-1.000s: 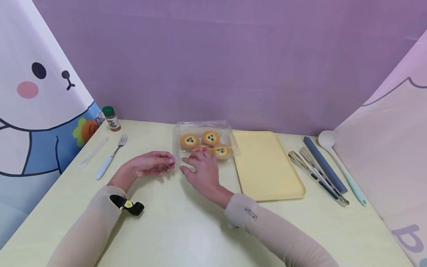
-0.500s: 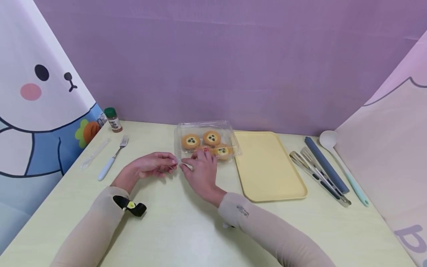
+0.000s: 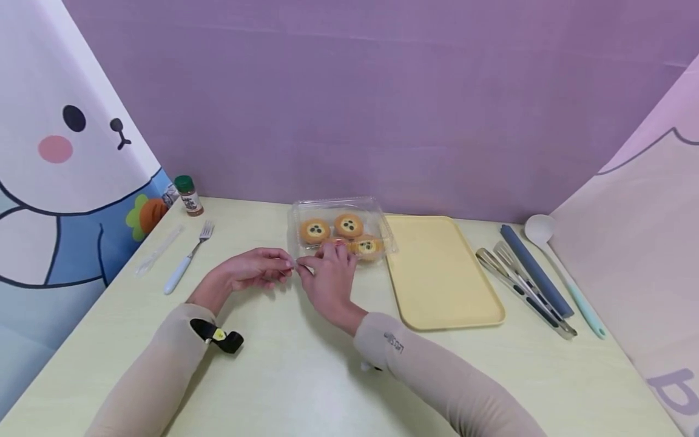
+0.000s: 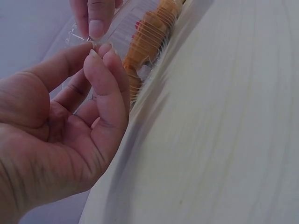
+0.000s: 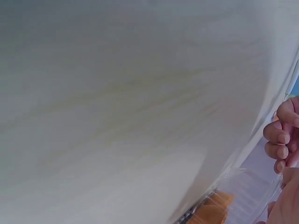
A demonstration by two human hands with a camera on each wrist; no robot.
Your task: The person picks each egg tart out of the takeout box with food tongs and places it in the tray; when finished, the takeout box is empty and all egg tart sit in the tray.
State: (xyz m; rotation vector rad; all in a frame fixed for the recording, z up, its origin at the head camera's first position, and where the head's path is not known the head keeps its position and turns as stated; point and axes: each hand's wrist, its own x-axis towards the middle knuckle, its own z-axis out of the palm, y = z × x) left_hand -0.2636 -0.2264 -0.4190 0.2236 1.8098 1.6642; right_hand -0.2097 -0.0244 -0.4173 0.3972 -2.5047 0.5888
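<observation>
Both hands have closed in since a second ago — left hand and right hand now pinch the near-left corner of the clear pastry box, lid shut, mid-table.

Tray right of pastry box; fork left; tongs far right.

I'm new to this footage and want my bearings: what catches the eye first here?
Both hands meet at the near left corner of a clear box of orange pastries at the table's middle: the left hand and the right hand pinch its rim there. Right of the box lies a yellow tray, with tongs and a spoon beyond. A fork and a spice jar sit far left.
</observation>
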